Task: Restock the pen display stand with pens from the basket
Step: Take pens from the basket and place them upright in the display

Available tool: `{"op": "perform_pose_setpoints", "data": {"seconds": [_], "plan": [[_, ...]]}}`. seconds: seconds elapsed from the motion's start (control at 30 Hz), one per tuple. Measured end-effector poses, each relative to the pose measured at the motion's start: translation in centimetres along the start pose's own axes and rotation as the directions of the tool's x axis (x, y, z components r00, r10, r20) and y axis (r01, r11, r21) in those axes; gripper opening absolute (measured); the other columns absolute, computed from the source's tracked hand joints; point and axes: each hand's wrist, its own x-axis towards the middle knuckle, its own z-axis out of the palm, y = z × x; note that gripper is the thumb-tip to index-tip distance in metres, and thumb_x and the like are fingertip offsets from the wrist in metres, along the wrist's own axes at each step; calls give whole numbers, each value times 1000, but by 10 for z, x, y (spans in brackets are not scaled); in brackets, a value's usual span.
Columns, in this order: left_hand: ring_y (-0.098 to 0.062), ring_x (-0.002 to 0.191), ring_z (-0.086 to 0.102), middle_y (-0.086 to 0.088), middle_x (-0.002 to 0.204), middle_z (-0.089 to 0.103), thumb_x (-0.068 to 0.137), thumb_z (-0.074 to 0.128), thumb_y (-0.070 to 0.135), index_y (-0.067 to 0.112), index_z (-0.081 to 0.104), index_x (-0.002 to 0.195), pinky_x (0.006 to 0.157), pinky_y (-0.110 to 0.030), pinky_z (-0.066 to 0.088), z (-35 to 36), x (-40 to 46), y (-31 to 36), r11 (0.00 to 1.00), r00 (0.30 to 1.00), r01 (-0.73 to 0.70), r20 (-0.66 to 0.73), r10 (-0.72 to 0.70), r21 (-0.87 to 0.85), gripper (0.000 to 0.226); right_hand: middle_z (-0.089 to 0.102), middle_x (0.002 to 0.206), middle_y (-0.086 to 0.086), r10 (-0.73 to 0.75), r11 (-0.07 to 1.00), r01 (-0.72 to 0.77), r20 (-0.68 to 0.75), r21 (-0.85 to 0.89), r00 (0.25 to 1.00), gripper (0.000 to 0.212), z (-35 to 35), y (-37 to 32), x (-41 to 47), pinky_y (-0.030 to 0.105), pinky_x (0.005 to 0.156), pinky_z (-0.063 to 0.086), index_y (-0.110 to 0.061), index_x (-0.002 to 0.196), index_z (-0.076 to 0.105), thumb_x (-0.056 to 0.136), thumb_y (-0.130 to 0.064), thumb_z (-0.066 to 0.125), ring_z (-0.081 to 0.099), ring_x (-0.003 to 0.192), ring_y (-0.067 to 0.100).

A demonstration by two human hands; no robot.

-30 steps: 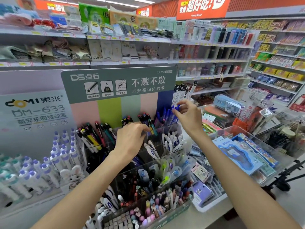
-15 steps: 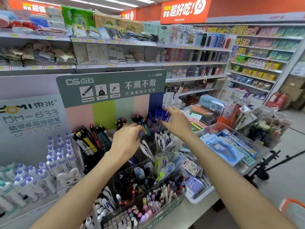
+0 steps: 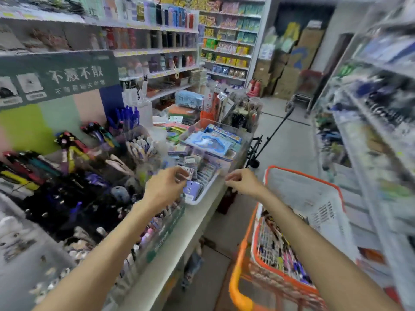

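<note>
Nearest, at five o'clock, pens [image 3: 281, 254] are seen in the orange-rimmed basket [image 3: 307, 194]. Above its rim the right hand [image 3: 243, 181] is held loosely curled, nothing visibly gripped; the left hand [image 3: 165, 187], likewise empty, hangs over the pen display stand [image 3: 157, 239] at nine o'clock on the table [image 3: 179, 250].

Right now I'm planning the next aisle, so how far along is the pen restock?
Partly done, by the look of it. The display stand already holds many pens, such as the blue ones at the back. Neither the left hand nor the right hand visibly holds a pen; both hang between stand and basket, fingers loosely curled. Left: the basket's bottom still shows many pens.
</note>
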Motion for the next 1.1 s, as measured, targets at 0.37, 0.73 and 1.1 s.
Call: {"op": "perform_pose_setpoints", "data": {"seconds": [0.37, 0.73, 1.1], "plan": [[-15, 105, 62, 8, 107, 70, 86, 57, 24, 27, 67, 110, 87, -34, 50, 155, 1, 97, 983, 916, -165, 357, 184, -84, 26, 65, 117, 15, 343, 938, -335, -112, 86, 933, 12, -57, 159, -103, 38, 87, 51, -11, 98, 70, 92, -13, 59, 64, 95, 27], [-18, 92, 64, -4, 112, 68, 92, 55, 24, 16, 64, 118, 80, -28, 50, 327, 29, 161, 992, 769, -9, 633, 88, -127, 28, 62, 124, 13, 550, 829, -548, 20, 110, 835, 21, -73, 318, -96, 37, 93, 46, -8, 109, 68, 94, -19, 58, 59, 101, 25], [-30, 122, 53, -18, 136, 53, 93, 45, 4, -1, 51, 132, 99, -34, 43, 474, 43, 135, 966, 609, 233, 758, -234, 111, 40, 61, 116, 14, 600, 795, -599, 268, -96, 754, 37, -12, 431, -44, 25, 63, 39, -9, 132, 51, 96, -5, 42, 51, 73, 16]]}}
